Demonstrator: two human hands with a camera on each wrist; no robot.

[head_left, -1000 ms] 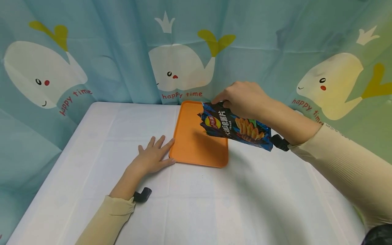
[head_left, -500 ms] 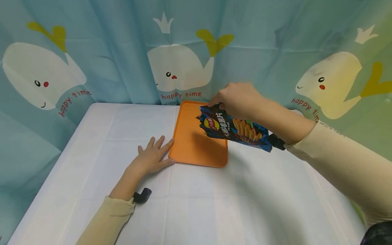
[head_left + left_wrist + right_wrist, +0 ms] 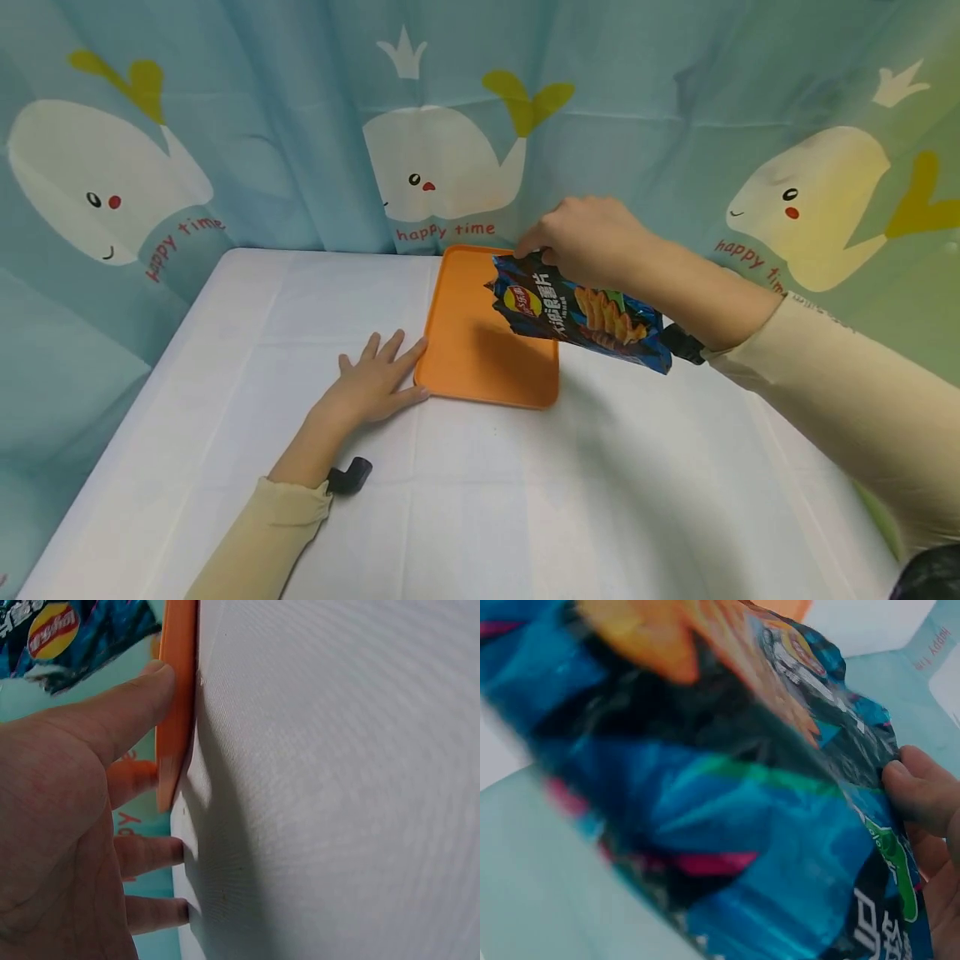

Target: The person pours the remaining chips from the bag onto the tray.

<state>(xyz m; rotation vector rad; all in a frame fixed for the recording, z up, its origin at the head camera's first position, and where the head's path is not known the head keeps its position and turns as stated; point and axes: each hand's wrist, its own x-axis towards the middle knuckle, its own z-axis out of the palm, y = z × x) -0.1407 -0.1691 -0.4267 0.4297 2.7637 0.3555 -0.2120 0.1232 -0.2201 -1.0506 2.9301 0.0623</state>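
Note:
Above an orange tray (image 3: pixel 459 358) my right hand (image 3: pixel 592 240) pinches a dark blue potato chip bag (image 3: pixel 573 310) by its upper edge. The bag is tilted, its ragged, torn end pointing left over the tray. In the right wrist view the crinkled chip bag (image 3: pixel 727 795) fills most of the picture, with the thumb on its side. My left hand (image 3: pixel 367 388) lies palm down with spread fingers beside the tray. Its thumb and index finger touch the tray's left rim, as the left wrist view shows at the orange tray edge (image 3: pixel 177 712). What is inside the bag is hidden.
A white cloth-covered table (image 3: pixel 480 500) carries the tray near its far edge. Behind it hangs a blue-green curtain (image 3: pixel 300 150) printed with whales. Shadows of the bag and right arm fall on the tray and cloth.
The right hand and chip bag dipped slightly left, then came back right and up a little. A small yellowish bit at the bag's torn end half a second ago no longer shows. The left hand stayed put.

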